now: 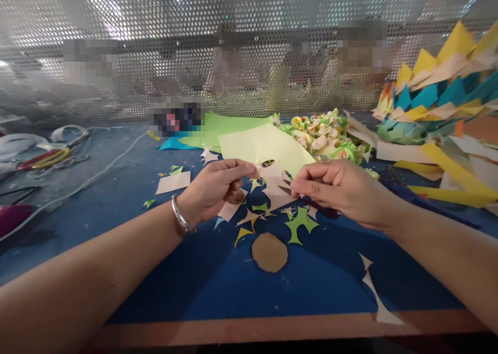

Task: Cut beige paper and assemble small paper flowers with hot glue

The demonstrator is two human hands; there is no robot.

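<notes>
We see a blue table (pixel 218 286) with a wooden front edge, and along its far side a perforated screen (pixel 249 48) that walls the bench off from blurred people beyond. To the right rises a big heap of folded paper points (pixel 436 95) in yellow, teal and cream — stacked out of the way, we judge, clear of the middle of the table. Beside it lies a pile of small paper flowers (pixel 322 133), green and cream. Flat sheets (pixel 257 141) of pale yellow and green lie behind the hands, within easy reach. At far left a cord runs across the cloth towards rings and tape that we cannot make out well.

Both arms come in from the bottom corners and meet at the centre. The left hand (pixel 213 188), a bangle (pixel 182 216) on its wrist, is curled with thumb and forefinger pinching the left edge of a small cream cut-out (pixel 274 180). The right hand (pixel 338 190) pinches the same piece from the other side, fingers bent close together; something dark shows under its fingertips, but we cannot tell what. Held so, from two sides and just above the table, the thin paper stays taut and up in view — a grip for fine work, as we read it.

Under the hands lie offcuts: a green star-like scrap (pixel 300 223), small yellow and cream slivers, and a brown disc (pixel 270 252) just in front of them. A long cream strip (pixel 379 302) lies near the front edge.
</notes>
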